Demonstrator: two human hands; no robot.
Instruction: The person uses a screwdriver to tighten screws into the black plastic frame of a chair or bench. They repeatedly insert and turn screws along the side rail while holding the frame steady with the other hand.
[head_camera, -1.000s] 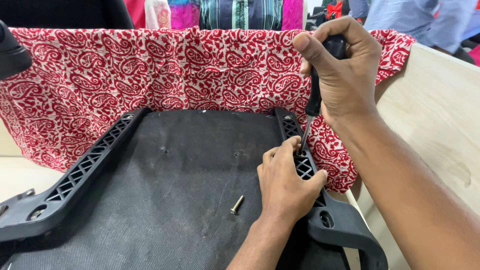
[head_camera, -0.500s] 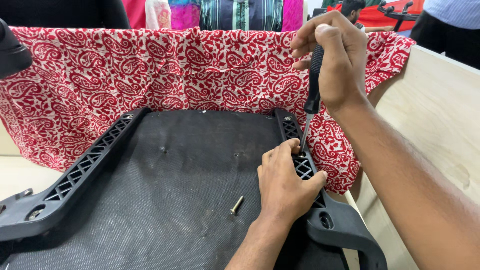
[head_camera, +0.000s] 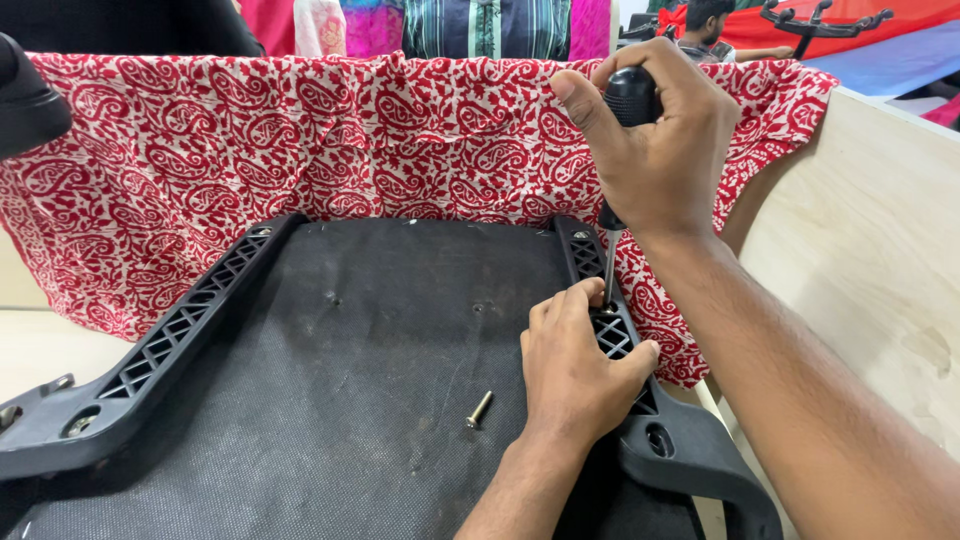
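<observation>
In the right half of the frame, the right hand is wrapped tight around a black screwdriver, standing upright with its tip down in the black plastic bar. The left hand grips that bar, fingers curled right beside the tip. If the tip slips, it could poke those fingers. The loose screw at bottom middle might roll away
</observation>
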